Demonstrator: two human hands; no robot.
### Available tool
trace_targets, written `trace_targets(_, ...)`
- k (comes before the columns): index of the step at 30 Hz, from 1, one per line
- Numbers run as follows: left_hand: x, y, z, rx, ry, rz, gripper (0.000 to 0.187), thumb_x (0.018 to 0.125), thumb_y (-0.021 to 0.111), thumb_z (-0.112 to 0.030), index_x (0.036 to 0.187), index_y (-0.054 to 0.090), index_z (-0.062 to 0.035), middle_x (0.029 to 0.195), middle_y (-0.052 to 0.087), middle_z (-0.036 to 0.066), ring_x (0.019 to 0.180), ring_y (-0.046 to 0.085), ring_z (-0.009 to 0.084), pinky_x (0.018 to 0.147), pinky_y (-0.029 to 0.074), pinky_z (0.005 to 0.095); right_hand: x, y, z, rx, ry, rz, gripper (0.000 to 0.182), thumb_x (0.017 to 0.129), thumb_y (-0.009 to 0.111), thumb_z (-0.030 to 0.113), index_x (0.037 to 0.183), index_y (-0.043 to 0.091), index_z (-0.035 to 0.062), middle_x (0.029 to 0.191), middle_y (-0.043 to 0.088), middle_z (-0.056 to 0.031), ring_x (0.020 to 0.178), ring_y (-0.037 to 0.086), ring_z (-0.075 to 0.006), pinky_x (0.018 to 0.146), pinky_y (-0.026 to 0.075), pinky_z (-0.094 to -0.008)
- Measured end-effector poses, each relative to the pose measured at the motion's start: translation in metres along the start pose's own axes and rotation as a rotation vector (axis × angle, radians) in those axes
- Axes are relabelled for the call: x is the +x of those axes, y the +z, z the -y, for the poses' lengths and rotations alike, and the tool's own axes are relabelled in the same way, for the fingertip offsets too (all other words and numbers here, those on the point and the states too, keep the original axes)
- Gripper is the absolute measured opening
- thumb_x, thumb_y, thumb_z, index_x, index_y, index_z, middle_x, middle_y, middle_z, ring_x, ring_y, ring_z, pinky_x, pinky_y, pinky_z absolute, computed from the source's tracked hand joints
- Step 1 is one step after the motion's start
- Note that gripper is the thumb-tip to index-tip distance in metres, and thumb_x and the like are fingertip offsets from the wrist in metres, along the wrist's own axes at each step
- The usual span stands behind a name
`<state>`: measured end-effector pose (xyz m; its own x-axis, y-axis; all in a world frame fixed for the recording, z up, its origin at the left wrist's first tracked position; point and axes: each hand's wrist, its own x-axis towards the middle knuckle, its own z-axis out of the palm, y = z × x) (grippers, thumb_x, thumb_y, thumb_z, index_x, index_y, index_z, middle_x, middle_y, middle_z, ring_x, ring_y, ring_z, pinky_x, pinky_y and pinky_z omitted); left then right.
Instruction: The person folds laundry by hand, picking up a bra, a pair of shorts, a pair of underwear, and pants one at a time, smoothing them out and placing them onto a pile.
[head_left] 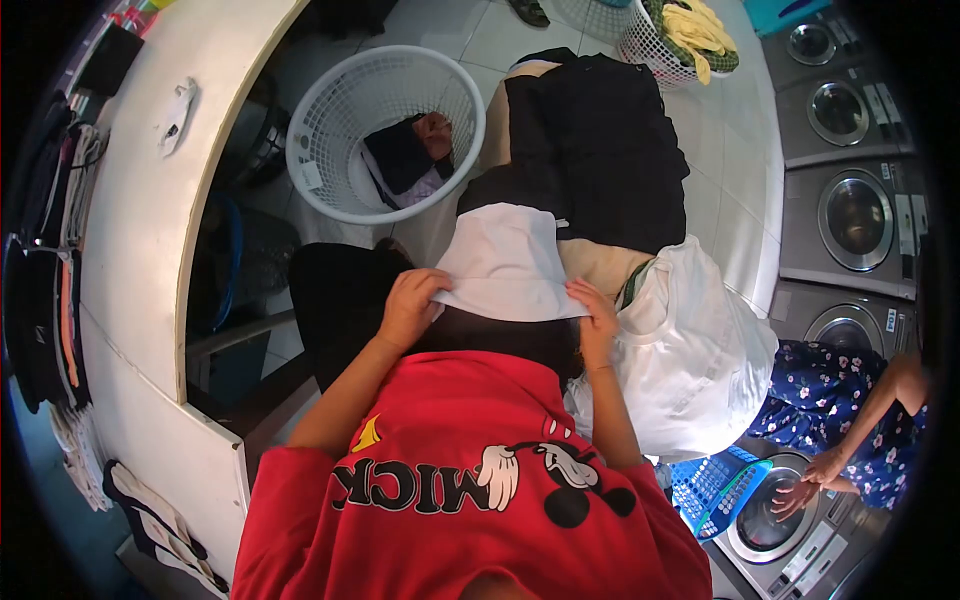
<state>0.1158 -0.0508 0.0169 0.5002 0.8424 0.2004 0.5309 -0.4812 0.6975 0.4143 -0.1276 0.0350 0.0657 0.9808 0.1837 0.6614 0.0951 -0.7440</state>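
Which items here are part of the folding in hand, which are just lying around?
In hand:
left hand
right hand
white garment
dark clothes pile

Lying about:
white laundry basket
white bag
far basket with yellow cloth
washing machines
co-worker's hands

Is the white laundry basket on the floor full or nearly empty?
Nearly empty: white laundry basket holds only a few dark and pale garments at its bottom.
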Motion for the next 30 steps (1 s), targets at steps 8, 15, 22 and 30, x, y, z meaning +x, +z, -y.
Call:
trace_targets(8, 0.012, -0.083, -0.03, -0.991, -0.544, 0.015, 0.026, 0.072, 0.056, 0.008, 0.095, 0.057, -0.0042, 0.089, 0.06, 0.003, 0.084, 0.056, 0.0095, 0.074, 0.044, 0.0211, 0.028, -0.088, 0.047, 0.547, 0.388, -0.066, 0.024, 0.072, 0.05, -0.013, 0.089, 0.061, 0.0004, 0.09, 0.062, -0.007, 0.088, 0.057, -0.0142, 0.079, 0.044, -0.0245)
trace_targets(15, 0.043, -0.103, -0.046, -1.08, -0.679, -0.041, 0.033, 0.076, 0.064, -0.001, 0.107, 0.05, -0.0039, 0.088, 0.058, 0.005, 0.081, 0.056, 0.0101, 0.073, 0.045, 0.0217, 0.069, -0.1, 0.06, 0.9, 0.622, -0.156, 0.021, 0.076, 0.062, 0.003, 0.096, 0.057, 0.0058, 0.088, 0.058, -0.0019, 0.08, 0.055, -0.0102, 0.072, 0.044, -0.0223)
trace_targets(22, 0.045, -0.025, 0.028, -1.3, -0.878, -0.193, 0.054, 0.077, 0.067, -0.011, 0.121, 0.037, -0.0034, 0.105, 0.055, 0.011, 0.093, 0.055, 0.0169, 0.08, 0.045, 0.028, 0.077, -0.03, -0.015, 0.977, 0.773, -0.094, 0.024, 0.078, 0.064, 0.009, 0.101, 0.056, 0.0065, 0.091, 0.059, -0.0025, 0.086, 0.055, -0.0113, 0.075, 0.044, -0.0243)
trace_targets(30, 0.04, -0.017, 0.014, -1.297, -1.089, -0.263, 0.056, 0.075, 0.062, -0.007, 0.124, 0.034, -0.0029, 0.112, 0.049, 0.012, 0.099, 0.052, 0.02, 0.085, 0.044, 0.0324, 0.073, -0.025, -0.02, 1.015, 0.824, -0.232, 0.022, 0.08, 0.063, 0.011, 0.1, 0.057, 0.0068, 0.091, 0.058, -0.0012, 0.084, 0.054, -0.0112, 0.075, 0.043, -0.025)
